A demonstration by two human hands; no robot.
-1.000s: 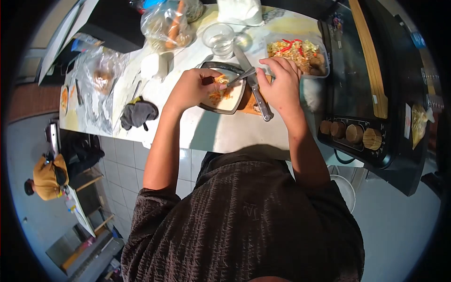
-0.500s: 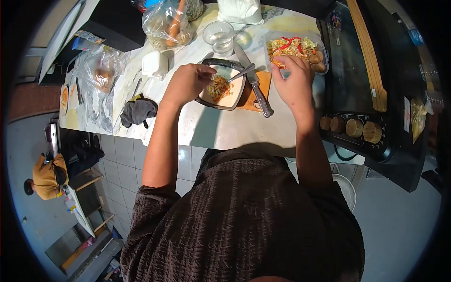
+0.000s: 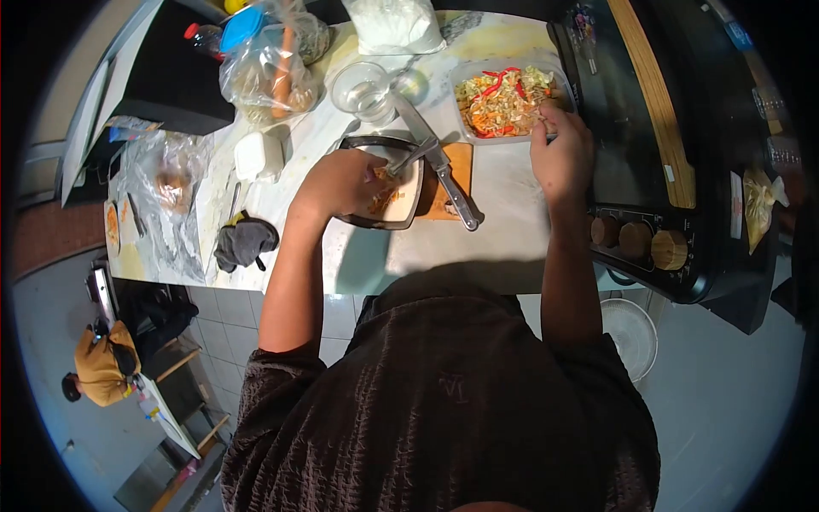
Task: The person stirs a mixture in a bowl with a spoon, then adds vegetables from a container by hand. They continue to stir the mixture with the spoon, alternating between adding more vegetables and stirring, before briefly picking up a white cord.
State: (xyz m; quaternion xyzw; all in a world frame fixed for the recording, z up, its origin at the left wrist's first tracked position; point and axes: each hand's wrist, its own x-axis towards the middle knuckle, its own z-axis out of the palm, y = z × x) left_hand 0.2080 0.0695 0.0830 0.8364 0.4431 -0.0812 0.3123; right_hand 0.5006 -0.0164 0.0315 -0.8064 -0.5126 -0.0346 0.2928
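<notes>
My left hand [image 3: 339,183] reaches into a dark-rimmed square bowl [image 3: 413,198], its fingers curled together around shredded vegetables [image 3: 388,201]; the fingertips are partly hidden. A spoon or fork handle [image 3: 418,153] slants out of the bowl. At the right end of a clear plastic container [image 3: 474,136], my right hand [image 3: 563,158] is closed, its fingertips at the food; what they grip is too small to make out. Shredded vegetables with red pepper strips [image 3: 505,94] fill that container. Between the hands, a knife [image 3: 452,189] lies across a wooden cutting board [image 3: 461,166].
Behind the bowl stand a clear bowl of water [image 3: 363,92], plastic bags of produce [image 3: 273,81] and a white bag [image 3: 394,26]. A white container [image 3: 258,156] and dark cloth [image 3: 246,242] lie left. A black oven [image 3: 631,162] borders the right; a person [image 3: 104,365] sits far left.
My left hand has lowered into the bowl over the shredded vegetables. My right hand has shifted to the container's right end and its fingers have closed. The camera view has shifted slightly.
</notes>
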